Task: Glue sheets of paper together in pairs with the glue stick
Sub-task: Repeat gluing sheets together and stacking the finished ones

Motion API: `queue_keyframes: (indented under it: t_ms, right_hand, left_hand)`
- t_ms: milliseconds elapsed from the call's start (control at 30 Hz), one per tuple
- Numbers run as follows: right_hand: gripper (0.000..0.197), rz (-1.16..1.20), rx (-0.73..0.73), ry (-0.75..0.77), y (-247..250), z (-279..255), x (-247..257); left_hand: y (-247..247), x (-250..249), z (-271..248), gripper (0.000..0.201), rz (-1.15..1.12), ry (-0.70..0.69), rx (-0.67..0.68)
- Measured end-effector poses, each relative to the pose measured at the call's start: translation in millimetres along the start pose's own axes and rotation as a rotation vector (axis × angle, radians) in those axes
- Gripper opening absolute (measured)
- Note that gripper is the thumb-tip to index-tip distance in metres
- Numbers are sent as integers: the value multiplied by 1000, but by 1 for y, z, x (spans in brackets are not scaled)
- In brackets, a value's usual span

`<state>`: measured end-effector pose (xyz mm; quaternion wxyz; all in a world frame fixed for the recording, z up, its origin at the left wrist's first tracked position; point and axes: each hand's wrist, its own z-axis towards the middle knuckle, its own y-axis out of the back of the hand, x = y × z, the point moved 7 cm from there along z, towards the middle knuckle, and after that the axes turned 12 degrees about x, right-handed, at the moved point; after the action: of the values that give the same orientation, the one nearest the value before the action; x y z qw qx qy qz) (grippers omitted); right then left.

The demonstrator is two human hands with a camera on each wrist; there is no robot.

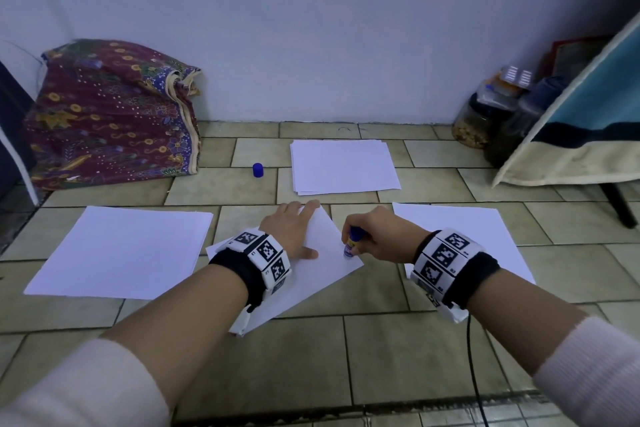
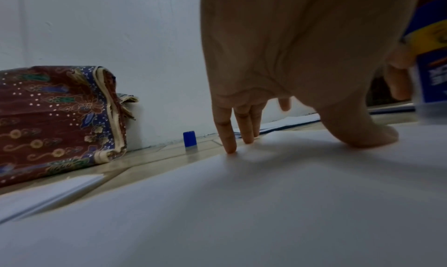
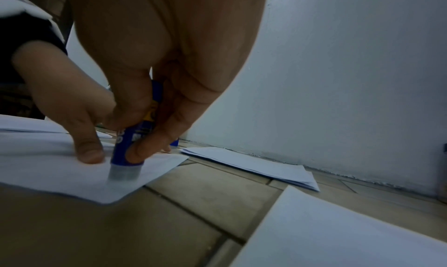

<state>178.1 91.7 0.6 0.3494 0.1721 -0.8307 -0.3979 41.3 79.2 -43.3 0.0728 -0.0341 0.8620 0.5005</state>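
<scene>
Left hand [image 1: 294,229] flat, fingers straight, pins sheet [image 1: 311,281] against sliding; right hand [image 1: 375,236] grip holds glue stick [image 1: 352,242] tip-down.

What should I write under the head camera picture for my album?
Left hand presses a paper sheet flat while right hand rubs the glue stick on it.

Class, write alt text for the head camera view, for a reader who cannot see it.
A person's right hand holds a blue glue stick tip-down on a tilted white paper sheet while the left hand presses it flat on the beige tiled floor. More white paper lies left, right and ahead, a small blue cap stands apart.
</scene>
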Motion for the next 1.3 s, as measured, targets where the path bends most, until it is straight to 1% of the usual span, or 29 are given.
queue_keyframes:
  t_ms: [67,167,200,233,300,333,367,433,467,533,667,733,833,933,1000,1133,1300]
  right_hand:
    - [17,0,17,-3,-2,-4,-3]
    - [16,-9,61,-14,-2,-5,-6]
    - [16,-8,58,-17,0,-5,-7]
    - [15,2,33,-15,4,-5,-8]
    - [14,78,-62,4,15,-5,-11]
    - [13,128,-118,15,20,-6,-13]
    - [14,165,-169,17,25,-6,-16]
    - [15,195,-238,-3,32,-4,-19]
    - [14,204,-260,-17,34,-2,-21]
    - [11,229,-303,-46,36,2,-23]
    - [13,314,-386,-84,40,12,-26]
    - [13,327,-395,-85,41,20,-23]
    - [18,337,-367,-103,38,34,-18]
    - [26,350,-363,-144,36,46,-15]
    - [24,344,-370,-154,36,53,-11]
    - [20,302,-348,-134,35,67,3]
    - [17,229,-327,-106,36,79,19]
  left_hand:
    - [1,-3,-1,87,4,-17,15]
    - [0,-7,-4,67,92,-22,43]
    - [0,-7,-5,63,126,-12,37]
    - [-1,-6,-6,63,169,0,21]
    - [1,-6,-10,67,240,-1,-29]
    - [2,-9,-12,65,244,-33,-46]
    - [1,-12,-13,58,236,-83,-43]
    - [-4,-17,-15,45,216,-170,25]
    - [-6,-17,-16,45,216,-184,66]
    - [-7,-14,-19,50,241,-181,98]
    - [-4,-11,-23,71,319,-142,106]
    - [-3,-8,-23,74,288,-106,64]
    - [-5,0,-22,81,161,-47,30]
    - [-3,5,-22,85,51,-23,-9]
    - [-2,8,-22,87,15,-13,-27]
    - [-3,10,-22,82,37,30,36]
    - [-1,11,-21,79,9,55,31]
